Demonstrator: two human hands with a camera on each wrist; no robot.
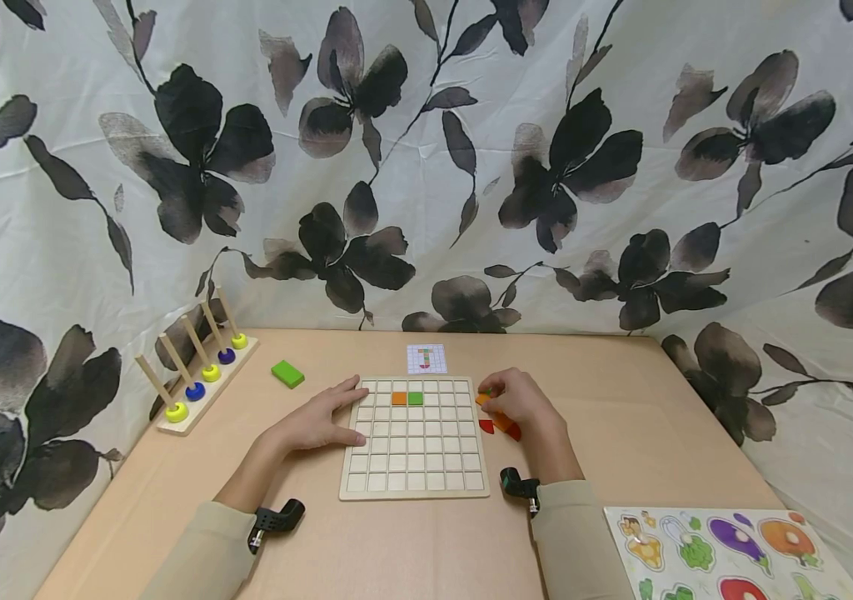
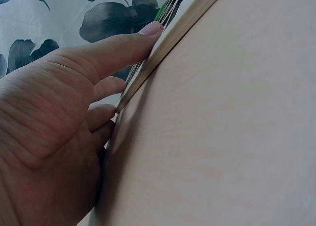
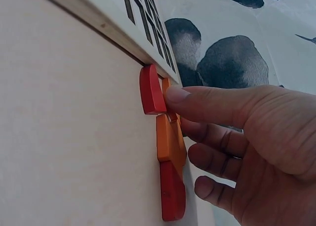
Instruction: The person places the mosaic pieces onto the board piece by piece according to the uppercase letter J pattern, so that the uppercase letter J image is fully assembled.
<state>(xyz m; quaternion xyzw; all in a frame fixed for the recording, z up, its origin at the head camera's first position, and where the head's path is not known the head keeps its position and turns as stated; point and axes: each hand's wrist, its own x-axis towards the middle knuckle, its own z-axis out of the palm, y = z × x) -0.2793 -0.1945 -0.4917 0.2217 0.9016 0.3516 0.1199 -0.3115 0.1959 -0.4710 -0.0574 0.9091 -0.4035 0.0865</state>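
A pale wooden grid board (image 1: 415,498) lies flat on the table, with an orange square (image 1: 399,399) and a green square (image 1: 415,399) side by side in an upper row. My left hand (image 1: 314,419) rests at the board's left edge, thumb and fingertips touching its rim, fingers fairly straight. Beside the right edge, my right hand (image 1: 522,404) pinches at an orange block (image 3: 165,85) between thumb and index finger; the index fingertip is hidden behind the thumb. Close under that hand lie a red block (image 3: 151,90), another orange block (image 3: 169,139) and a lower red block (image 3: 173,191).
A small pattern card (image 1: 426,359) lies behind the board. At the left stands a peg rack (image 1: 185,423) with yellow and blue rings; near it is a green block (image 1: 287,373). A vegetable picture board (image 1: 704,521) occupies the front right. Floral cloth (image 1: 426,192) hangs behind the table.
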